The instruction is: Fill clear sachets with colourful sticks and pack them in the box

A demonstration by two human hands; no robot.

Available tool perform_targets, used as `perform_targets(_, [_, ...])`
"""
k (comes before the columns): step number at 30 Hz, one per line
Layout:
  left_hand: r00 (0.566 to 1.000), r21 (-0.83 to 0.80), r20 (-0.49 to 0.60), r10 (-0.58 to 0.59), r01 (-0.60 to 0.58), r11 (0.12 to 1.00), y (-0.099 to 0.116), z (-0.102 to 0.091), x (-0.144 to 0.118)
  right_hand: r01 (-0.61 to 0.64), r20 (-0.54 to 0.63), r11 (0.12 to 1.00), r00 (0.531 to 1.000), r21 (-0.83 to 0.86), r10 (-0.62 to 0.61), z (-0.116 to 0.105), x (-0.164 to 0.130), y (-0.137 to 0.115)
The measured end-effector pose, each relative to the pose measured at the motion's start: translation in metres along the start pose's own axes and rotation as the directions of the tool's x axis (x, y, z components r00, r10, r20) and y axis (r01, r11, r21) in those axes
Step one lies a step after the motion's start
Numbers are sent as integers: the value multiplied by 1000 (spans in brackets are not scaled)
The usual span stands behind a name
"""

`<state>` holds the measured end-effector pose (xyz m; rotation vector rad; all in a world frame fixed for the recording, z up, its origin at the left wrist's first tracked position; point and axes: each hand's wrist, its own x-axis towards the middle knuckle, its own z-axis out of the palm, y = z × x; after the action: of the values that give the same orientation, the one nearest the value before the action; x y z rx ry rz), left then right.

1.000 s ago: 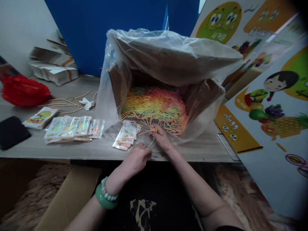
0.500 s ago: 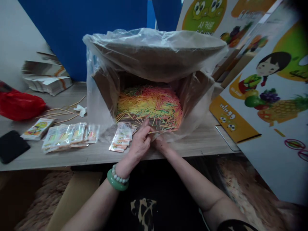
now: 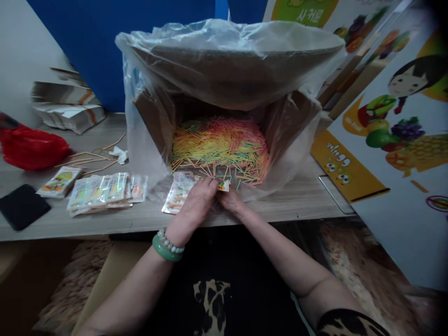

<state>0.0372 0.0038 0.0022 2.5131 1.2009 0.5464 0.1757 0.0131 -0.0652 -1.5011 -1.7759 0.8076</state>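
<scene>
My left hand (image 3: 200, 199), with a green bangle and a beaded bracelet at the wrist, is closed with its fingers curled at a small printed packet (image 3: 224, 185). My right hand (image 3: 231, 201) meets it from the other side, closed on the same packet; its fingertips are mostly hidden. Just beyond both hands, a heap of thin coloured sticks (image 3: 220, 144) fills a cardboard box (image 3: 224, 84) lined with a clear plastic bag (image 3: 140, 140). Beside my left hand lie several flat printed sachets (image 3: 178, 191), partly overlapping.
Filled clear sachets (image 3: 98, 191) lie to the left, near a small printed box (image 3: 60, 182) and a black phone-like slab (image 3: 23, 206). Behind them are loose sticks, a red plastic bag (image 3: 33, 147) and stacked flat cartons (image 3: 70, 114). A large printed carton (image 3: 395, 140) stands at right.
My hands have shifted slightly and the packet has turned, so its printed face shows where a thin edge was before. The view has tilted down a little.
</scene>
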Motion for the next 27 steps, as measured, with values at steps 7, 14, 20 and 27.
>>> perform_targets(7, [998,-145,59,-9,17,989,6,-6,13,-54,-54,954,996,295,73,2,0,1])
perform_targets(14, [842,-916,-130,-523,99,388,-21,-2,-4,-1,-69,924,997,381,29,-4,-2,-6])
perform_targets(20, [740,-987,159,-653,141,-81,-19,5,-25,14,-119,900,992,435,43,-5,-6,-4])
perform_targets(27, [900,-891,-68,-431,140,433,-9,5,-20,64,-81,909,996,411,-34,-7,-7,-4])
